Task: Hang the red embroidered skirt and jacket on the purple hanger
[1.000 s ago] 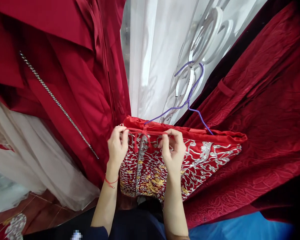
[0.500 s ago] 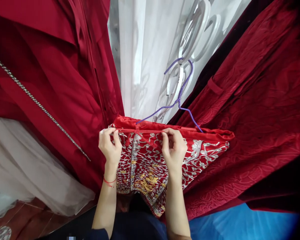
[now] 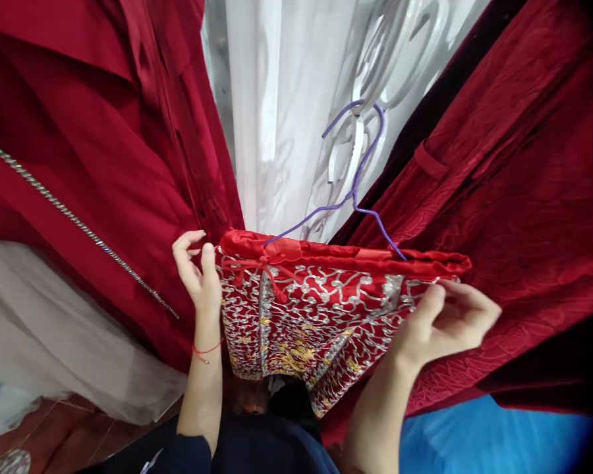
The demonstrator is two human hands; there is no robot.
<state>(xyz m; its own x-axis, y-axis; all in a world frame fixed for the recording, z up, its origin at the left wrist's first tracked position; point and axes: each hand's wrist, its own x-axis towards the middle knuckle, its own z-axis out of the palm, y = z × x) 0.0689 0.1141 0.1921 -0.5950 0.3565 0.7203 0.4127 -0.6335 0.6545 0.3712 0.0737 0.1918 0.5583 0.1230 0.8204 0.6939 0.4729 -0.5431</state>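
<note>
A red skirt (image 3: pixel 296 329) with silver and gold embroidery hangs by its shiny red waistband from a purple wire hanger (image 3: pixel 357 178). A thin red tie (image 3: pixel 263 263) is knotted in a bow at the left of the waistband, its ends hanging over the embroidery. My left hand (image 3: pixel 196 273) is beside the waistband's left end, fingers apart and holding nothing visible. At the right end, my right hand (image 3: pixel 449 322) pinches the skirt's edge just under the waistband between thumb and fingers.
The hanger hooks onto a white curled metal frame (image 3: pixel 358 141) in front of white drapery (image 3: pixel 277 131). Dark red garments hang left (image 3: pixel 93 145) and right (image 3: pixel 518 224). Pale tulle (image 3: pixel 69 329) hangs lower left, and blue fabric (image 3: pixel 489 438) lies lower right.
Both hands have let go of the red tie, now seen in a bow. My left hand moved slightly left and opened; my right hand moved right to the skirt's far edge.
</note>
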